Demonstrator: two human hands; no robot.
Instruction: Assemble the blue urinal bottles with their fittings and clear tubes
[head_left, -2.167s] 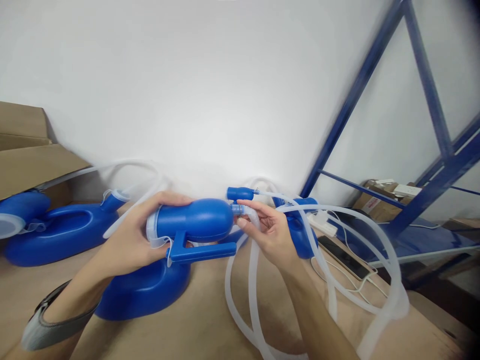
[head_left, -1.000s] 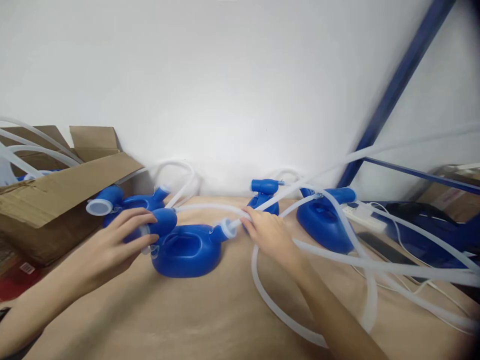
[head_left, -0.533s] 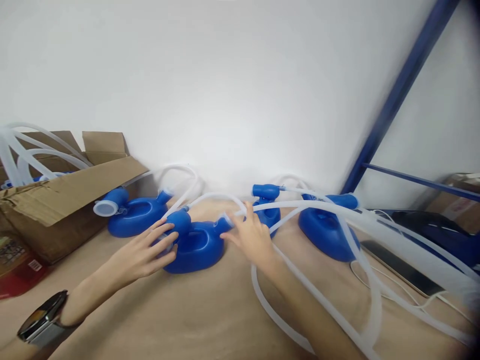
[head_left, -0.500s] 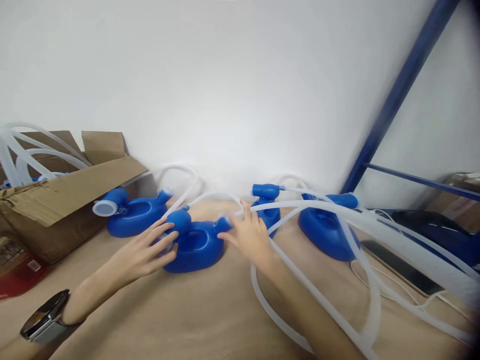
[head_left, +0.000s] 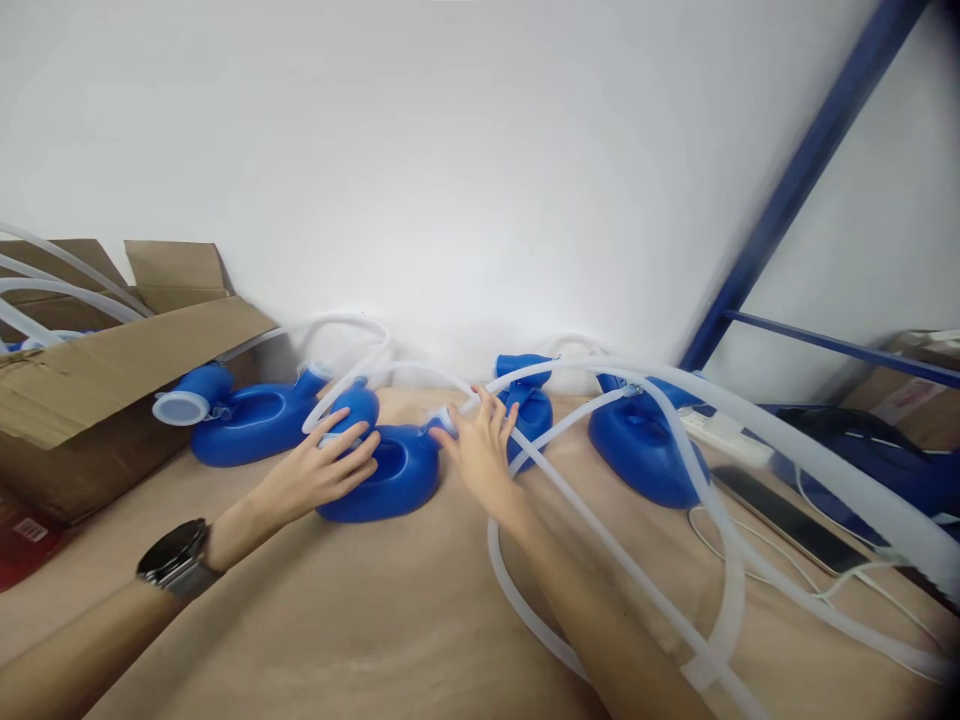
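In the middle of the table lies a blue plastic urinal bottle (head_left: 409,465) with an oval hollow in its top. Over its round blue funnel piece (head_left: 358,405), on the left, my left hand (head_left: 319,470) is curled with the fingers bent round it. My right hand (head_left: 484,450) is at the bottle's pale-capped neck (head_left: 440,422), the thumb against it and the fingers curved on the far side. A white hose (head_left: 420,372) arches behind the fingers. Exactly where those right fingertips press is partly hidden.
A similar bottle (head_left: 255,425) lies left beside an open cardboard box (head_left: 127,370) of hoses. Two more blue bottles, one nearer (head_left: 529,410) and one farther right (head_left: 645,455), are crossed by long looping hoses (head_left: 795,450). A phone (head_left: 787,520) and cables lie at right.
My left hand has shifted right and closed further round the funnel piece. My right hand stays at the neck. The view has moved slightly, and the hoses have shifted a little.
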